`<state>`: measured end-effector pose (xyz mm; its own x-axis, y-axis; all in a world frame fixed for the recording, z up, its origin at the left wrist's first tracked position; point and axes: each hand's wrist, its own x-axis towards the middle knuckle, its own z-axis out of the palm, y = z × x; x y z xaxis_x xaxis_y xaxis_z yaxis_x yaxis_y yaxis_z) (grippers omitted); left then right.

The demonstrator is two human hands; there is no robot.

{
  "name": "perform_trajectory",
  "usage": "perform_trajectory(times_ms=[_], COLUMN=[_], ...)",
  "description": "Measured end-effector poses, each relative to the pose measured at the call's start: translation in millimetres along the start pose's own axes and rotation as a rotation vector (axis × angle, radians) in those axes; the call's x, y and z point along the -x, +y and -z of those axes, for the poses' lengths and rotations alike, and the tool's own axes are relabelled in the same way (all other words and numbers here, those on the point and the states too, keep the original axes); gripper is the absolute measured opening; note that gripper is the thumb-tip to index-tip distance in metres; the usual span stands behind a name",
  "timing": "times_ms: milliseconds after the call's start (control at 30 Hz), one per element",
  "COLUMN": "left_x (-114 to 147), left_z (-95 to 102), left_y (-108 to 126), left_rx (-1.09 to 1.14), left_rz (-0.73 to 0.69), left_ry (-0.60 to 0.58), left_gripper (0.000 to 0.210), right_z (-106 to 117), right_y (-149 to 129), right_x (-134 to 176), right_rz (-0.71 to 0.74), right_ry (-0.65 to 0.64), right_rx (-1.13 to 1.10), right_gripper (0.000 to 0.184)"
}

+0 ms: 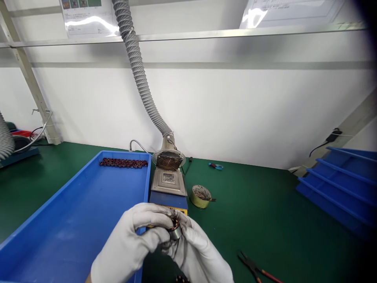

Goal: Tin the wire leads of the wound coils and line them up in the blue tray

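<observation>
Both of my hands wear white gloves and meet over the bench near the bottom middle. Between them is a small silver metal ring part with copper-coloured windings [175,231] inside its rim. My left hand [137,234] pinches the ring from the left with thumb and fingers. From the right, my right hand [194,243] closes around the same part, its fingertips darkly stained. Below the right hand, another small piece with copper-coloured spots [182,279] shows at the bottom edge, partly cut off.
A blue tray [97,196] on the left holds a row of small dark-red wound parts [123,163]. Behind my hands stand a hot-plate-like device [169,184], an extraction hose [138,67] and a tin [201,196]. Pliers [253,267], cutters [216,166] and stacked blue trays [338,184] lie rightward.
</observation>
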<state>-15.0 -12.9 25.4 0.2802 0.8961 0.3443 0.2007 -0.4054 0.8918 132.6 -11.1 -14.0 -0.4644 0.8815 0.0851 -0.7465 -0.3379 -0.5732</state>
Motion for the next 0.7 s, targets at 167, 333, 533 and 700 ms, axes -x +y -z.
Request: perform_trajectory(times_ms=[167,333,533,700], left_x=[1,1,0,1], left_z=[-4.5,-9.5,-1.4,-3.2], left_y=[-4,-6,-1,0], left_rx=[0.072,0.631,0.211,0.106], left_rz=[-0.028,0.087,0.211,0.027], left_ry=[0.051,0.197,0.068,0.06], left_gripper=[0.02,0.009,0.018,0.023], right_z=[0,-4,-4,-11], right_y=[3,2,0,-3], right_x=[1,1,1,1], right_rz=[0.009,0.003,0.008,0.001], right_ry=[0.055,0.037,0.051,-0.006], right_rx=[0.012,-0.023,-0.033,-0.001], right_gripper=[0.034,0.037,0.034,0.038])
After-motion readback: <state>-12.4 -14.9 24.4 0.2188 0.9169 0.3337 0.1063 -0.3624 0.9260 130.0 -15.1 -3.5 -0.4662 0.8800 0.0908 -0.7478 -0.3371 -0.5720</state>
